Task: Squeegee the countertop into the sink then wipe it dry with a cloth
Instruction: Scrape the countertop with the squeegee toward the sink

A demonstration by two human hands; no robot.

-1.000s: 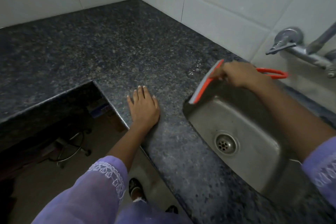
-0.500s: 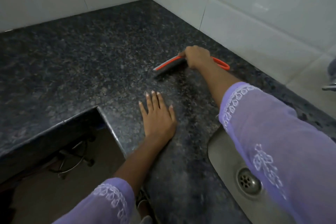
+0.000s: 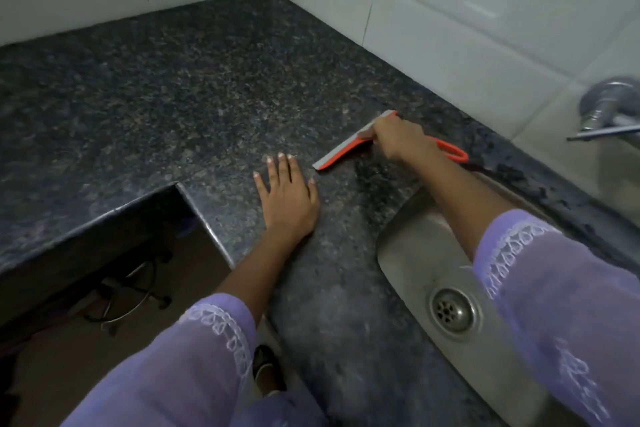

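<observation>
— What is the right hand (image 3: 401, 140) doing?

— It grips the orange squeegee (image 3: 346, 152), blade down on the dark granite countertop (image 3: 173, 90), near the steel sink (image 3: 415, 253).

— And the left hand (image 3: 287, 198)?

— Flat on the counter, fingers straight, holding nothing, just beside the blade's end.

— Is the job nearly done?

— I think not. It looks like the pushing-water part. I see no cloth, so the drying is not done yet.
</observation>
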